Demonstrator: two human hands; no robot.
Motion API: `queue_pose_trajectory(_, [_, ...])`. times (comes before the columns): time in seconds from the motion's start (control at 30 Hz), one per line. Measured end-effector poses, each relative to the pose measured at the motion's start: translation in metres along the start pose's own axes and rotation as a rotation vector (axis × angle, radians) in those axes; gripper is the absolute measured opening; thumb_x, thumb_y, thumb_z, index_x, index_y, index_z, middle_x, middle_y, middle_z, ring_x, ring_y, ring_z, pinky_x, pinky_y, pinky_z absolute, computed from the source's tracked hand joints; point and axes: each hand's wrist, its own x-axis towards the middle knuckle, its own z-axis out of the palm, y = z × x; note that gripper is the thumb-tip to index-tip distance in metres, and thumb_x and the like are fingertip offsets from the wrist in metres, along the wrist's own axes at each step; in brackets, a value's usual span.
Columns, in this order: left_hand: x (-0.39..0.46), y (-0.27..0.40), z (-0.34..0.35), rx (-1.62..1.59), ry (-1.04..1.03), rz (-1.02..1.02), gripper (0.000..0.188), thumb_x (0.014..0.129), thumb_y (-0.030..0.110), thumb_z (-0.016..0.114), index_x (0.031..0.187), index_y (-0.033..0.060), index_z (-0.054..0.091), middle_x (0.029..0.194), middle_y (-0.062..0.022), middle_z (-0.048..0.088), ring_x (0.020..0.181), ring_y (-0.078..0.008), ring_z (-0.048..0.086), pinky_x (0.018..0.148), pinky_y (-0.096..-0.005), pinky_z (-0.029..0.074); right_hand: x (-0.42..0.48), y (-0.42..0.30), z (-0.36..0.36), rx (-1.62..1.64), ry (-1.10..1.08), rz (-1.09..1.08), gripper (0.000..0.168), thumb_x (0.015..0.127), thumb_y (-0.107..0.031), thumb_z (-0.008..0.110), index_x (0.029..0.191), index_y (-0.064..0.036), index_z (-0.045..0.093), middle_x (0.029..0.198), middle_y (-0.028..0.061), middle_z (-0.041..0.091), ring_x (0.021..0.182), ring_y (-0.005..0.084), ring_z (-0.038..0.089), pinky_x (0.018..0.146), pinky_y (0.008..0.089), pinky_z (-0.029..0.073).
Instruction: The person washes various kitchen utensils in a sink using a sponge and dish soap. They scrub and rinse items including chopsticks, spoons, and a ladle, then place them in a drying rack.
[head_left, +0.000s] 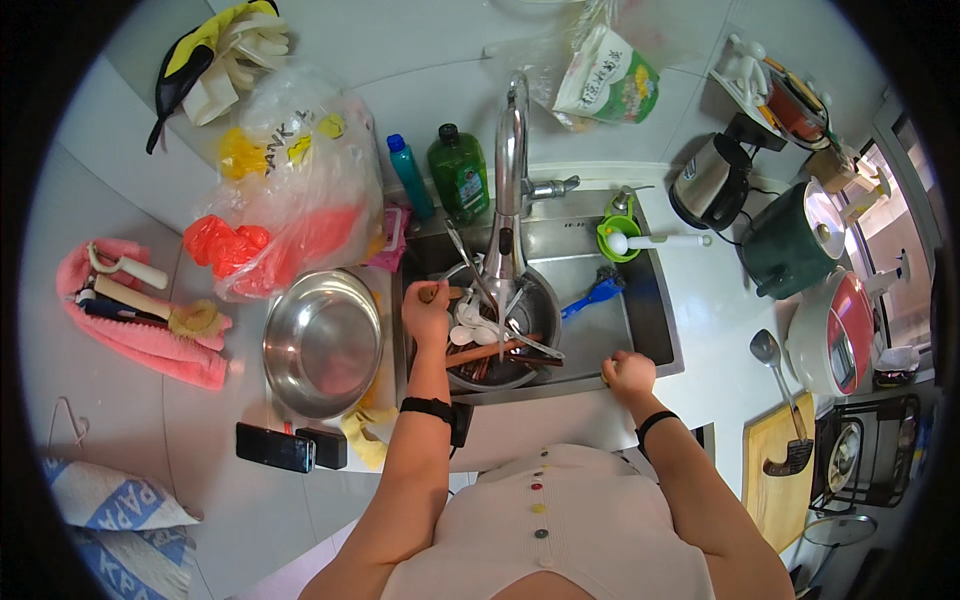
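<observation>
My left hand is closed around a brown handle at the left rim of a round metal pot in the sink. What the handle belongs to is unclear. In the pot lie white spoons, chopsticks, a wooden utensil and metal utensils. A stream of water runs into it from the chrome faucet. My right hand is curled at the sink's front rim; a small yellowish bit shows at its fingers, too hidden to identify.
A blue-handled brush lies in the steel sink. A green holder with a white-handled brush hangs at its back right. Left stands a steel basin; right, an electric kettle and a cutting board.
</observation>
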Motion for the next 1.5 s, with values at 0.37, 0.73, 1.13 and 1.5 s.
queue_pose_trajectory(0.37, [-0.06, 0.104, -0.027, 0.427, 0.149, 0.563, 0.023, 0.073, 0.012, 0.068, 0.07, 0.0017, 0.047, 0.061, -0.0088, 0.045, 0.055, -0.0226, 0.045, 0.054, -0.0341, 0.038, 0.004, 0.013, 0.002, 0.016, -0.196, 0.054, 0.042, 0.079, -0.044, 0.045, 0.088, -0.01, 0.068, 0.087, 0.0125, 0.066, 0.085, 0.0287, 0.062, 0.074, 0.039, 0.048])
queue_pose_trajectory(0.73, [-0.096, 0.035, -0.016, 0.359, 0.209, 0.362, 0.031, 0.079, 0.015, 0.069, 0.071, 0.0008, 0.043, 0.061, -0.0039, 0.048, 0.05, -0.0093, 0.049, 0.042, -0.0245, 0.047, 0.038, 0.02, 0.007, 0.021, -0.466, 0.013, 0.051, 0.076, -0.049, 0.051, 0.099, -0.005, 0.066, 0.1, 0.0162, 0.064, 0.097, 0.0309, 0.059, 0.083, 0.0382, 0.046])
queue_pose_trajectory(1.13, [-0.097, 0.018, -0.01, 0.276, 0.046, 0.22, 0.029, 0.07, 0.007, 0.075, 0.091, 0.0011, 0.058, 0.076, -0.0045, 0.05, 0.059, -0.0114, 0.055, 0.048, -0.0246, 0.05, 0.229, -0.068, -0.064, 0.527, -0.042, -0.119, 0.037, 0.08, -0.034, 0.057, 0.087, 0.001, 0.064, 0.092, 0.0222, 0.063, 0.091, 0.0371, 0.059, 0.079, 0.0384, 0.047])
queue_pose_trajectory(1.5, [-0.11, 0.068, -0.011, 0.43, -0.024, 0.171, 0.012, 0.067, 0.006, 0.073, 0.069, 0.001, 0.062, 0.075, -0.0048, 0.058, 0.063, -0.0132, 0.058, 0.062, -0.0264, 0.047, 0.329, -0.079, -0.042, 0.557, 0.093, -0.13, 0.046, 0.089, -0.039, 0.045, 0.095, 0.004, 0.061, 0.097, 0.0256, 0.061, 0.094, 0.0391, 0.057, 0.081, 0.0446, 0.045])
